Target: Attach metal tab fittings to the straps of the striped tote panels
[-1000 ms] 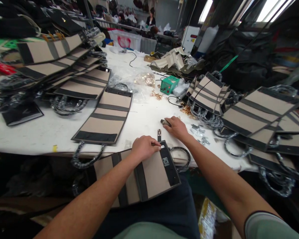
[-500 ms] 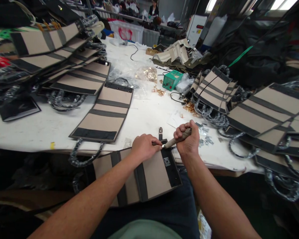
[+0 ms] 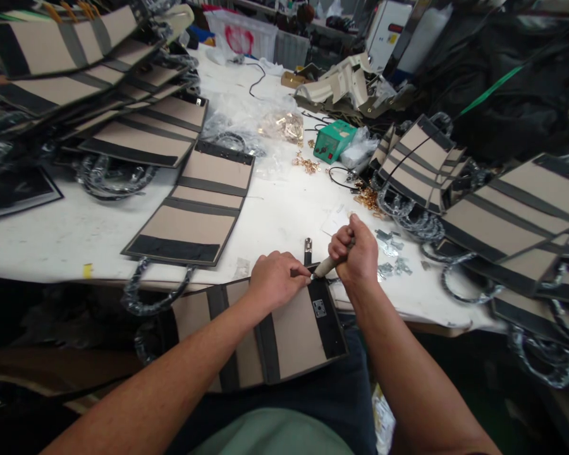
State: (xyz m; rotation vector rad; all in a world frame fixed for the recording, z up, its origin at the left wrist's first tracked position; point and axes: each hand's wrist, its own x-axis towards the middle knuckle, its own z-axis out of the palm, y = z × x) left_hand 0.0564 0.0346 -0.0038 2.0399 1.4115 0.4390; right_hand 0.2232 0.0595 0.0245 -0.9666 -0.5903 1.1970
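A beige and black bag panel (image 3: 294, 338) lies flat across my lap, its far end against the table edge. My left hand (image 3: 275, 281) rests on it, thumb and fingers pressed together at the black end strip (image 3: 329, 322); what they pinch is hidden. In a fist, my right hand (image 3: 358, 253) grips a tool with a thick grey tapered handle (image 3: 325, 266). Its pale tip meets the strip right beside my left fingertips. Lower on that strip sits a small square metal plate (image 3: 319, 308). A black tab with a metal fitting (image 3: 308, 249) sticks out beyond the panel.
Another open bag panel (image 3: 196, 221) lies left on the white table (image 3: 275, 215). Stacks of panels (image 3: 76, 95) with wrapped handles rise at left; more panels (image 3: 512, 215) lie right. Metal plates (image 3: 393, 265), gold fittings (image 3: 367, 199) and a green box (image 3: 334, 140) sit beyond my right hand.
The tool's handle has tilted more upright, and my right fist has risen slightly. My left hand stays at the same spot on the panel. The camera view has shifted a little.
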